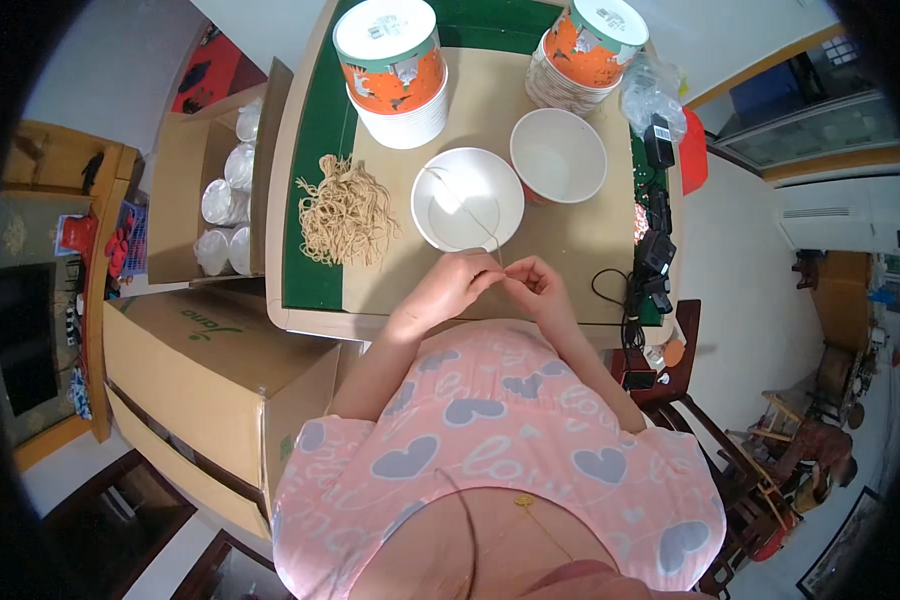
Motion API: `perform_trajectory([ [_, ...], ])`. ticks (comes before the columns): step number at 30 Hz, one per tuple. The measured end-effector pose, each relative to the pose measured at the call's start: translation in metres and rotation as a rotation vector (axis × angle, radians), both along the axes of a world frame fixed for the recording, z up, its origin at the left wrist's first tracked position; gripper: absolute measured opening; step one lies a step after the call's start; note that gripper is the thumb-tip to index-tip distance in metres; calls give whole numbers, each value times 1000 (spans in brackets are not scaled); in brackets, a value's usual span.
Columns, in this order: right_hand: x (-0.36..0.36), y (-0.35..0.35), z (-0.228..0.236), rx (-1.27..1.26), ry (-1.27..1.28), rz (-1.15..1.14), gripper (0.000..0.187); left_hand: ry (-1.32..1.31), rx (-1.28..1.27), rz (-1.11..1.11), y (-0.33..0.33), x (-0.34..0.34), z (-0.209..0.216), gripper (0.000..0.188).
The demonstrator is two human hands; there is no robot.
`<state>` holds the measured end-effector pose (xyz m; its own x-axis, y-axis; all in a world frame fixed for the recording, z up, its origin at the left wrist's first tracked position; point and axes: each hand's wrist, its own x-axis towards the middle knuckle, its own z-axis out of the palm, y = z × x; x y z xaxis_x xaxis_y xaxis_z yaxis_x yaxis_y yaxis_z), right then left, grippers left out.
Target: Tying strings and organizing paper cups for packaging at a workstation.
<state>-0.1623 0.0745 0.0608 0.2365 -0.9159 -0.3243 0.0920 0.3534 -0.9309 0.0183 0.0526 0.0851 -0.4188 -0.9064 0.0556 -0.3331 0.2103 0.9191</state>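
Note:
Close to the table's front edge, my left hand [460,281] and my right hand [536,288] meet with fingertips pinched together on a thin string. From there the string [467,208] runs up over the near rim of a white paper bucket [432,232] and across its inside. The string's end between my fingers is hidden. A second white paper bucket [560,155] stands open just beyond, to the right, touching or nearly touching the first. Left of the first bucket lies a tangled heap of tan strings [345,212].
Two stacks of paper buckets stand at the back, each topped by an upside-down orange one, left [390,75] and right [592,50]. Black adapters and cables [655,250] line the table's right edge. Left of the table are an open carton [185,200] and a large cardboard box [210,350].

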Motion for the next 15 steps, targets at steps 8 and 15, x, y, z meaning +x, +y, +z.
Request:
perform_trajectory([
  [8,1,-2,4,7,133,-12,7,-47,-40,15,-2,-5,-9,15],
  [15,-6,-8,1,81,67,-65,6,47,-11,131,-13,-4,-8,20],
])
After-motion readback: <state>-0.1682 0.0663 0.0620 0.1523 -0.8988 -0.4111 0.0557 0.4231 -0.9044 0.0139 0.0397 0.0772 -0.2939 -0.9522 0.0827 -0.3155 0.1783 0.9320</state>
